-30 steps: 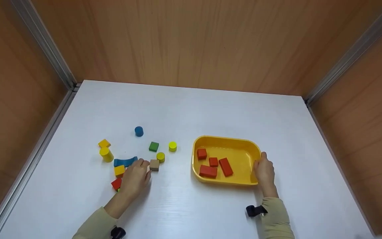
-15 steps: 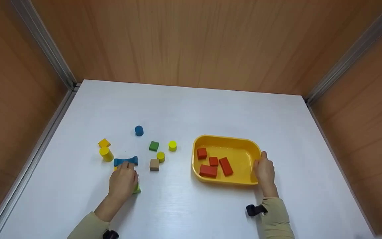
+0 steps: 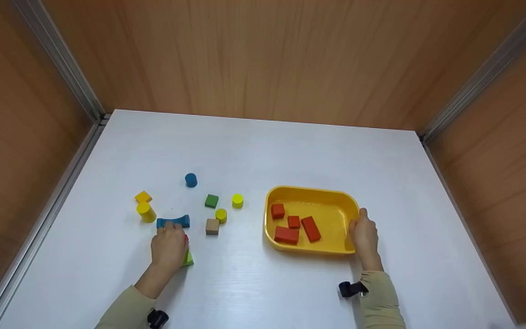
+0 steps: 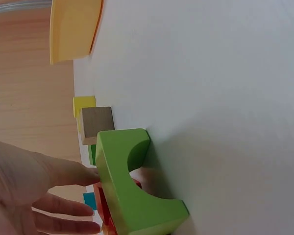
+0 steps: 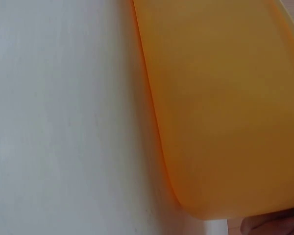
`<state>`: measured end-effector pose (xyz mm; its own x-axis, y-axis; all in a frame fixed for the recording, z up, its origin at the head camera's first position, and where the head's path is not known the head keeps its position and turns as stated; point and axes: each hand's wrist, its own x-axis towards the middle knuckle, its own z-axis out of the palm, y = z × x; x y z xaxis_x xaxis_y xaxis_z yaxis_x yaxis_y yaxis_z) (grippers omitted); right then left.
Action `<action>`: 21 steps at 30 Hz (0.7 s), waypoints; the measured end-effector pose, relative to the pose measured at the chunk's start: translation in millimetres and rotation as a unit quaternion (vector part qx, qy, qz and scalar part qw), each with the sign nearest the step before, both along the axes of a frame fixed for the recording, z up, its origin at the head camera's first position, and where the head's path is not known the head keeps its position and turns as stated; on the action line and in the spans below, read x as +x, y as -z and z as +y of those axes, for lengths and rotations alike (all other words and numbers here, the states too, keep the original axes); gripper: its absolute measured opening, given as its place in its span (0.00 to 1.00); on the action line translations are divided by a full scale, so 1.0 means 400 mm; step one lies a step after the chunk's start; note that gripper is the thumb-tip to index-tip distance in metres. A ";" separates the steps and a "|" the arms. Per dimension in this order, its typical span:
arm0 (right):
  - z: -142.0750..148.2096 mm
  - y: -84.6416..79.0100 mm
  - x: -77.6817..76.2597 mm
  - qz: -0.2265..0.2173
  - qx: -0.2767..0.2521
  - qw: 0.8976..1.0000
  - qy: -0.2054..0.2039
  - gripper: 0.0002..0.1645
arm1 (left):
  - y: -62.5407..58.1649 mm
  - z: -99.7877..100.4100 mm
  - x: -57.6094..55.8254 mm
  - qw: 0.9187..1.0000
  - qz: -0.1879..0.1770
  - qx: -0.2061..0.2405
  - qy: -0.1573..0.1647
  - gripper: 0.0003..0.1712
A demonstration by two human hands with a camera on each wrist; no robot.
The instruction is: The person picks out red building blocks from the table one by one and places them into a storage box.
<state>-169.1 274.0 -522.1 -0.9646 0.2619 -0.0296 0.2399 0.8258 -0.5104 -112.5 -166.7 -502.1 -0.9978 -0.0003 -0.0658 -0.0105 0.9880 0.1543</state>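
Observation:
My left hand (image 3: 169, 246) reaches down over a cluster of blocks left of centre. In the left wrist view its fingers (image 4: 63, 226) are fairly straight, close to a red block (image 4: 103, 203) behind a green arch block (image 4: 130, 186); firm contact cannot be made out. In the head view the hand hides most of these. A blue concave block (image 3: 174, 221) lies just beyond the fingertips. My right hand (image 3: 364, 237) grips the right rim of a yellow tray (image 3: 327, 196), which holds several red blocks (image 3: 311, 229).
Between hand and tray are a wooden cube (image 3: 212, 226), a short yellow cylinder (image 3: 221, 215), a bright yellow cylinder (image 3: 237, 201) and a green block (image 3: 211, 201). A blue cylinder (image 3: 191, 180) stands farther back. Left lie a tall yellow cylinder (image 3: 146, 212) and a yellow block (image 3: 143, 196). Wooden panels enclose the table.
My left hand has moved left and slightly nearer, from beside the wooden cube to over the red and green blocks, then stayed almost still. The right hand and tray have not moved.

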 end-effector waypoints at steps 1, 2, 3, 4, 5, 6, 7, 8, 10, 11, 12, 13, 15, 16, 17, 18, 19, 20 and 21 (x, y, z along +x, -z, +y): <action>0.000 0.000 0.000 0.000 0.000 1.000 0.001 0.17 | 0.001 0.000 -0.001 1.000 -0.001 -0.005 -0.001 0.24; 0.000 0.001 0.000 0.001 0.001 1.000 0.001 0.17 | 0.003 0.001 -0.002 1.000 -0.002 -0.011 -0.001 0.24; 0.000 0.001 0.000 0.000 0.002 1.000 0.001 0.17 | 0.004 0.001 -0.003 1.000 -0.001 -0.016 0.000 0.23; 0.000 0.001 0.000 -0.001 0.003 1.000 -0.001 0.16 | 0.005 0.001 -0.004 1.000 -0.001 -0.019 0.000 0.23; -0.001 0.001 0.000 -0.002 0.005 1.000 -0.001 0.16 | 0.006 0.001 -0.005 1.000 0.000 -0.019 0.001 0.23; -0.001 0.000 -0.001 -0.005 0.004 1.000 -0.001 0.16 | 0.007 0.001 -0.006 1.000 0.002 -0.019 0.001 0.22; -0.002 0.000 -0.001 -0.007 0.006 1.000 -0.001 0.16 | 0.008 0.001 -0.008 1.000 0.003 -0.019 0.000 0.22; -0.002 -0.001 -0.001 -0.008 0.006 1.000 -0.001 0.16 | 0.008 0.001 -0.009 1.000 0.005 -0.019 0.001 0.22; -0.003 -0.002 -0.002 -0.009 0.008 1.000 0.000 0.16 | 0.007 0.001 -0.011 1.000 0.004 -0.019 0.000 0.22; -0.004 -0.002 -0.002 -0.009 0.009 1.000 0.002 0.16 | 0.007 0.001 -0.012 1.000 0.001 -0.019 -0.002 0.23; -0.003 -0.001 -0.002 -0.008 0.009 1.000 0.002 0.15 | 0.006 0.001 -0.013 1.000 -0.003 -0.021 -0.002 0.23; -0.003 0.000 -0.002 -0.006 0.010 1.000 0.002 0.15 | 0.005 0.001 -0.014 1.000 -0.007 -0.021 -0.003 0.23; -0.003 0.001 -0.001 -0.003 0.012 1.000 0.000 0.15 | 0.004 0.001 -0.016 1.000 -0.015 -0.016 -0.004 0.21; -0.002 0.001 -0.001 -0.001 0.011 1.000 -0.001 0.15 | 0.003 0.001 -0.018 1.000 -0.021 -0.012 -0.004 0.19; -0.002 0.002 -0.001 -0.001 0.010 1.000 0.000 0.15 | 0.003 0.002 -0.019 1.000 -0.026 -0.005 -0.004 0.17; -0.002 0.001 -0.001 -0.001 0.009 1.000 0.000 0.15 | 0.002 0.002 -0.019 0.999 -0.033 0.001 -0.004 0.16; -0.003 0.001 -0.001 -0.001 0.010 1.000 0.000 0.15 | 0.001 0.003 -0.020 0.999 -0.040 0.009 -0.006 0.14; -0.003 0.000 -0.001 -0.001 0.010 1.000 0.000 0.15 | 0.001 0.003 -0.021 0.999 -0.045 0.017 -0.006 0.13; -0.003 0.000 -0.001 -0.001 0.010 1.000 0.001 0.16 | 0.000 0.004 -0.021 0.998 -0.050 0.023 -0.006 0.12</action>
